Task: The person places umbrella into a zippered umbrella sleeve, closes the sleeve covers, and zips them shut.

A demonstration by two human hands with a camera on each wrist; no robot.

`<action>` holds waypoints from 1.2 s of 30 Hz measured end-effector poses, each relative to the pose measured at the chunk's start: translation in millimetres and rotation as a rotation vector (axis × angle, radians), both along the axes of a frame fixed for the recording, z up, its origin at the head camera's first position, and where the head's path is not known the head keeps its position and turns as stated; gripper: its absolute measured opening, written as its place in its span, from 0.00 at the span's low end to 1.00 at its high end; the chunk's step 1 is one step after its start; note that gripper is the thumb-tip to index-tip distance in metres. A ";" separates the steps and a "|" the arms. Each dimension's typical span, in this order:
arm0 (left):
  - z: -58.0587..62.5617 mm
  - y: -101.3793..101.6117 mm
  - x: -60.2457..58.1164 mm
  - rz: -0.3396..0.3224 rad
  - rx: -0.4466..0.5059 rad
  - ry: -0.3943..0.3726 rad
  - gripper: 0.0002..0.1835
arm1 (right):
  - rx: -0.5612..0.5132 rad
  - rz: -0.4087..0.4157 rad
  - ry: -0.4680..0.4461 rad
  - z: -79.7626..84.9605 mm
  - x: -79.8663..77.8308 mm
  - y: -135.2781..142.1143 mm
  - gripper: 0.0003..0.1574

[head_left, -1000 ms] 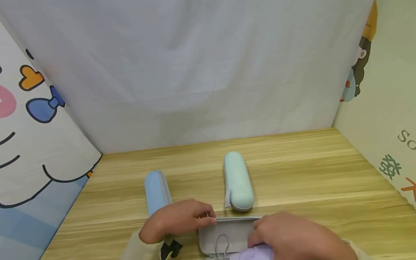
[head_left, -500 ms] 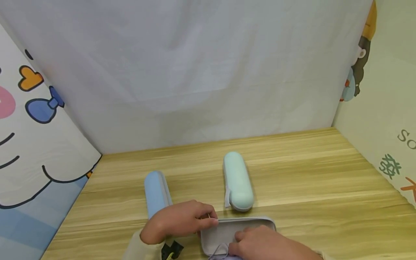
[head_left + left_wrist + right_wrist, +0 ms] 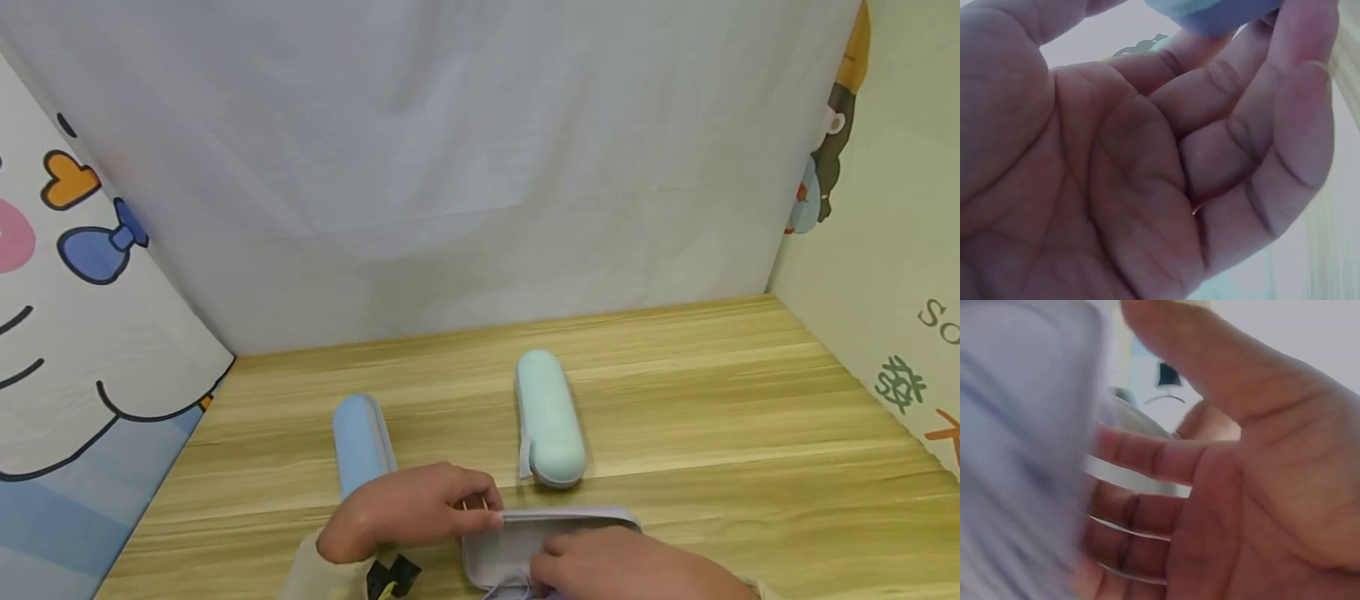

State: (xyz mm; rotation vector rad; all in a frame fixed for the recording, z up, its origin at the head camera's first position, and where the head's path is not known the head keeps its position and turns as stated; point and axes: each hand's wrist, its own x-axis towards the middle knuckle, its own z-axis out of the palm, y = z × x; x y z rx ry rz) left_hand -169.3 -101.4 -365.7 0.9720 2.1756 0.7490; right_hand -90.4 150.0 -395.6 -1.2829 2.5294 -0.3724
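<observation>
Near the front edge of the table lies an unzipped, lavender-edged hard case (image 3: 504,552) with a grey lining. My left hand (image 3: 423,507) pinches its far left rim between thumb and fingers; a bluish-lavender piece of the case (image 3: 1225,17) shows above the curled fingers in the left wrist view. My right hand (image 3: 611,562) reaches over the case's right part, its fingers bent round a lavender bundle (image 3: 513,586) with a thin cord, perhaps a folded umbrella. Most of the bundle is hidden by the hand and cut off by the frame; the right wrist view is blurred.
A closed mint-green capsule case (image 3: 551,421) stands just beyond the open one. To the left lies a closed light-blue case (image 3: 360,446), partly behind the left hand. A small black device (image 3: 393,575) is at the left wrist. Cloth hangs (image 3: 480,167) at the table's back.
My right hand has moved left and down over the open case with the lavender bundle, uncovering the case's far right corner. My left hand keeps its pinch on the rim.
</observation>
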 end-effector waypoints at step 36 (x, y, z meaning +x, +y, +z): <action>-23.6 31.2 15.9 -0.247 -0.120 -0.123 0.06 | 0.092 -0.229 -0.259 17.4 -12.6 32.3 0.19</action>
